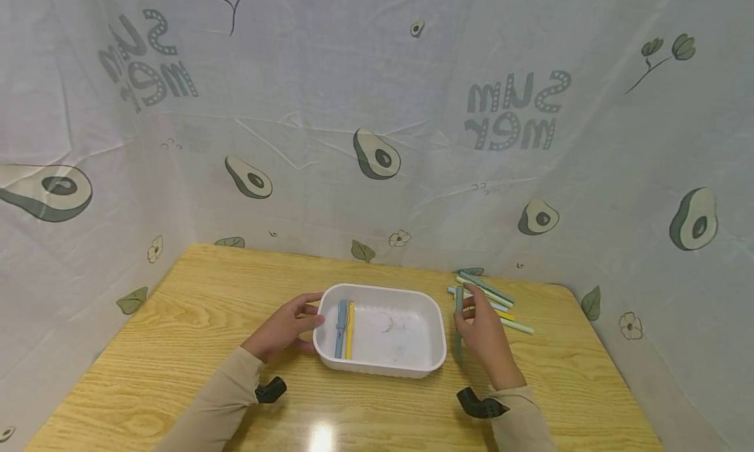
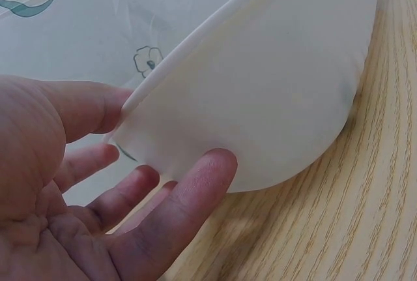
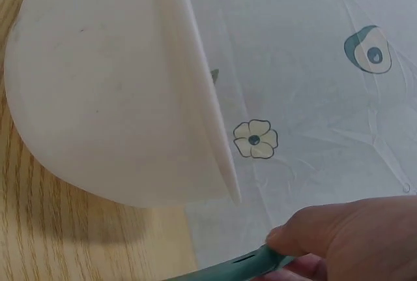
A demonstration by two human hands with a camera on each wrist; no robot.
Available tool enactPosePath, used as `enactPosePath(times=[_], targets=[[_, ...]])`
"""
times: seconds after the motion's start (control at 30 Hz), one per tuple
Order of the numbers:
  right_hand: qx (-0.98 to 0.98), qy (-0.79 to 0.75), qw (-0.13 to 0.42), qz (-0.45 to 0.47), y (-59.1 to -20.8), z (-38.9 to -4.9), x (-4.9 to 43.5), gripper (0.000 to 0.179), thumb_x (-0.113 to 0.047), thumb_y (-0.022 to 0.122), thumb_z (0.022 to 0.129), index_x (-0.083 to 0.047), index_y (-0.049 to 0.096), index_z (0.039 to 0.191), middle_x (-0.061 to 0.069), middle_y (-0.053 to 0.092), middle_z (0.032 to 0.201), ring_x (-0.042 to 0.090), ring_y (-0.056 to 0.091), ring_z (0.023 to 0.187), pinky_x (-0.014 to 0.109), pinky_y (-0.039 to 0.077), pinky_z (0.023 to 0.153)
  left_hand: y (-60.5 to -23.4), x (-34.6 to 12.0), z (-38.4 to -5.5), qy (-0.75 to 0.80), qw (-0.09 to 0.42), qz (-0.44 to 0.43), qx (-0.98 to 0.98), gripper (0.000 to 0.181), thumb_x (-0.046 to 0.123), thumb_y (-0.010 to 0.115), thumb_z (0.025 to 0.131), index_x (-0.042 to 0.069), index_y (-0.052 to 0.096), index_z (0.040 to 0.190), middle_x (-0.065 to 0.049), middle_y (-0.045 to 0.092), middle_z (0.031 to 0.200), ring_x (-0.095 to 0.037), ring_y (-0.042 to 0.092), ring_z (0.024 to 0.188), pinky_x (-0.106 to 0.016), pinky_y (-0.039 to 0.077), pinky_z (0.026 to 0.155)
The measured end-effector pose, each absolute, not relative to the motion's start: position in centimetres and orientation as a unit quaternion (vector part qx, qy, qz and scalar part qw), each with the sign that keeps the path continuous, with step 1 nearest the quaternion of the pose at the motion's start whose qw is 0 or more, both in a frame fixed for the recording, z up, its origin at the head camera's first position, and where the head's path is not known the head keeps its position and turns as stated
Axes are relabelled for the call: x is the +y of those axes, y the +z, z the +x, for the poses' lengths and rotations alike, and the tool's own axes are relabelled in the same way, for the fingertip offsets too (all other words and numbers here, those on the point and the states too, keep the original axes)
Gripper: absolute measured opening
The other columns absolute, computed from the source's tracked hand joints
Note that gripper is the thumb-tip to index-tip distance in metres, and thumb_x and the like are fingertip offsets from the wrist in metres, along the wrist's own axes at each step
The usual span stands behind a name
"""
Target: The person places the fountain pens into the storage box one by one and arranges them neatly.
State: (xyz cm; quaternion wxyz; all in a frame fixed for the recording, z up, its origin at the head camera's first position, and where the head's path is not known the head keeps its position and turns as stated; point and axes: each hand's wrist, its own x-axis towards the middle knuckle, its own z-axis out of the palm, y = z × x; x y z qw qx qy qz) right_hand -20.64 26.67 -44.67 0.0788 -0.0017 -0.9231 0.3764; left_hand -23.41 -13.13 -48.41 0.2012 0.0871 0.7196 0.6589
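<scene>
A white plastic tray (image 1: pixel 389 368) stands on the table with a blue pen (image 1: pixel 340 331) and a yellow pen (image 1: pixel 350 331) side by side at its left end. My left hand (image 1: pixel 292 322) holds the tray's left side, thumb over the rim and fingers spread along the outer wall; the left wrist view shows this hand (image 2: pixel 124 203) close up. My right hand (image 1: pixel 480 331) pinches a dark green pen (image 1: pixel 459 321) just right of the tray. In the right wrist view the green pen (image 3: pixel 228 269) sits between thumb and fingers, below the tray's rim.
Behind my right hand lies a loose pile of several pens, among them a dark green pen (image 1: pixel 485 286), a yellow pen (image 1: pixel 505 315) and a pale green pen (image 1: pixel 518 326). The wooden table (image 1: pixel 235 282) meets a printed cloth (image 1: pixel 306 197) at the back and sides.
</scene>
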Motion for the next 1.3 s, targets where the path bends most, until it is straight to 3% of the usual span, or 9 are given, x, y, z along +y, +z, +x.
enactPosePath(times=[0.1,0.27,0.63,1.3], targets=[[-0.922,0.375,0.095,0.016,-44.58,-20.78,26.62,0.069,-0.007,0.062,0.101,-0.01,0.029,0.162,0.019,0.056,0.129,0.032,0.065,0.106,0.033,0.058,0.069,-48.42,-13.14,-23.43,0.658,0.201,0.085,0.721,0.059,0.013,0.063,0.104,0.013,0.04,0.158,-0.023,0.052,0.135,-0.03,0.065,0.105,-0.045,0.065,0.077],[-0.92,0.371,0.119,0.036,-44.63,-20.89,26.54,0.067,-0.004,0.065,0.1,-0.007,0.034,0.159,0.019,0.056,0.13,0.032,0.065,0.102,0.032,0.059,0.067,-48.38,-13.12,-23.42,0.659,0.202,0.082,0.72,0.06,0.014,0.064,0.104,0.013,0.04,0.158,-0.023,0.052,0.134,-0.03,0.065,0.104,-0.045,0.065,0.077],[-0.92,0.352,0.166,0.053,-44.66,-20.72,26.24,0.064,-0.006,0.067,0.099,-0.005,0.039,0.156,0.019,0.058,0.128,0.032,0.064,0.106,0.039,0.06,0.072,-48.17,-13.02,-23.37,0.659,0.202,0.075,0.72,0.059,0.013,0.065,0.103,0.014,0.041,0.158,-0.021,0.053,0.134,-0.03,0.064,0.105,-0.044,0.065,0.077],[-0.898,0.402,0.177,0.016,-44.56,-20.76,26.54,0.067,-0.003,0.069,0.097,-0.003,0.037,0.156,0.022,0.047,0.136,0.034,0.064,0.11,0.02,0.059,0.07,-48.36,-13.11,-23.41,0.652,0.194,0.077,0.729,0.061,0.017,0.068,0.102,0.014,0.042,0.157,-0.021,0.053,0.135,-0.031,0.064,0.107,-0.045,0.065,0.077]])
